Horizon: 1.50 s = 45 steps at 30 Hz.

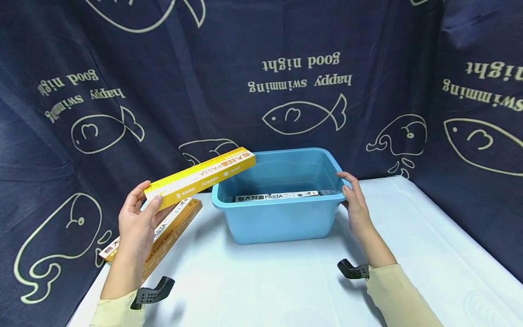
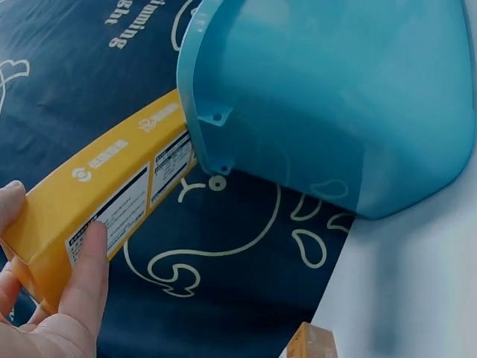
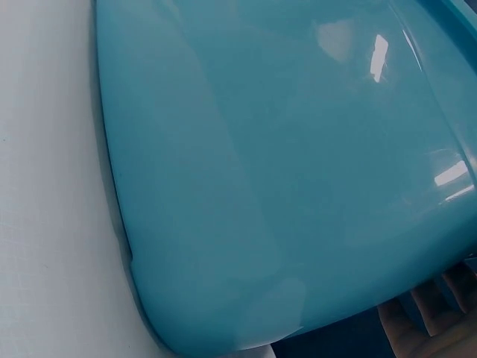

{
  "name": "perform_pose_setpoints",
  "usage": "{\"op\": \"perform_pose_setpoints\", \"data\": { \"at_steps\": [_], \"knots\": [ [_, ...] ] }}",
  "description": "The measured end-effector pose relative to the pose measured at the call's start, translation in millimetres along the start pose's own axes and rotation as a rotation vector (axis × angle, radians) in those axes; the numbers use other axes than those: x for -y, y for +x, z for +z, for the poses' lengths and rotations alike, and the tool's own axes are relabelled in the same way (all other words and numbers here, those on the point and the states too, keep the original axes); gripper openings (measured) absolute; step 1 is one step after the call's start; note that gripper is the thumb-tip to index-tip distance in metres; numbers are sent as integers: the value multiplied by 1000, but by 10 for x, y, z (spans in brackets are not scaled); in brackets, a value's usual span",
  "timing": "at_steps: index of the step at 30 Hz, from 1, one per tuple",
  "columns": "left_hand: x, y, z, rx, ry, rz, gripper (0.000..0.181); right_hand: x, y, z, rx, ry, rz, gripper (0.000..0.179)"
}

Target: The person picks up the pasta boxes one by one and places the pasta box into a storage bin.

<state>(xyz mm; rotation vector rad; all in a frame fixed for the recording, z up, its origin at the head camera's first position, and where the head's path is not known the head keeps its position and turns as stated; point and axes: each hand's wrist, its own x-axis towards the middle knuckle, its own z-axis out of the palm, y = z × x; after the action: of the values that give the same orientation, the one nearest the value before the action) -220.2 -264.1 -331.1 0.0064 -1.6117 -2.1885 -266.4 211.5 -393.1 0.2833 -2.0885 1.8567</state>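
1. Dark blue fabric [image 1: 229, 68] hangs behind and at both sides, printed with pale fish, whales and upside-down lettering ("good night", "happy swimming"). Before you is a worktop [image 1: 253, 277] with a white covering.
2. Your left hand [image 1: 139, 218] grips a yellow pasta box [image 1: 200, 177] by its near left end, thumb on the side facing you. The box is held clear of the worktop and slants upward to the right.
3. Its far end overlaps the left rim of a blue bin [image 1: 278, 222] in the head view; you cannot tell whether box and rim touch.
4. Your right hand [image 1: 355, 200] grips the bin's rim at the right end. In the right wrist view its fingers show dimly past the edge of the bin wall.
5. Bin stands upright on the worktop. Inside, near the front wall, you see a white-faced box [image 1: 278, 196] marked "PASTA"; its lower part is hidden.
6. Brown-and-white packaging [image 1: 171, 236] lies left of the bin, crossed by your left forearm; whether one box or several, you cannot tell.
7. You wear cream sleeves [image 1: 396, 295], with a black device [image 1: 353, 270] at each wrist.
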Motion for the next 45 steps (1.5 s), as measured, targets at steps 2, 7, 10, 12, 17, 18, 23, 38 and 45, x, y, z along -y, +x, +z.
{"op": "perform_pose_setpoints", "data": {
  "at_steps": [2, 7, 10, 12, 17, 18, 23, 38, 45],
  "knots": [
    [9, 8, 0, 23, -38, -3, 56, 6, 1, 3, -2, -3, 0, 48],
    [6, 18, 59, 55, -90, -12, 56, 27, 0, 2, -10, 1, 1, 49],
    [-3, 31, 99, 62, -112, -21, 57, 30, 0, 7, -9, -6, 4, 49],
    [-6, 40, 122, 67, -116, -28, 57, 28, 3, 8, -14, -11, 6, 49],
    [-9, 62, 159, 90, -123, -45, 59, 17, 16, 6, -32, -23, 2, 50],
    [-9, 66, 164, 95, -126, -47, 59, 17, 17, 6, -33, -28, 2, 50],
    [-10, 95, 196, 111, -121, -53, 58, 27, 22, 17, -34, -14, 14, 50],
    [4, 181, 429, 174, -39, -100, 56, 37, 44, 28, -48, 9, 38, 51],
    [25, 259, 555, 225, 3, -120, 56, 31, 37, 24, -53, 23, 33, 51]
  ]
}}
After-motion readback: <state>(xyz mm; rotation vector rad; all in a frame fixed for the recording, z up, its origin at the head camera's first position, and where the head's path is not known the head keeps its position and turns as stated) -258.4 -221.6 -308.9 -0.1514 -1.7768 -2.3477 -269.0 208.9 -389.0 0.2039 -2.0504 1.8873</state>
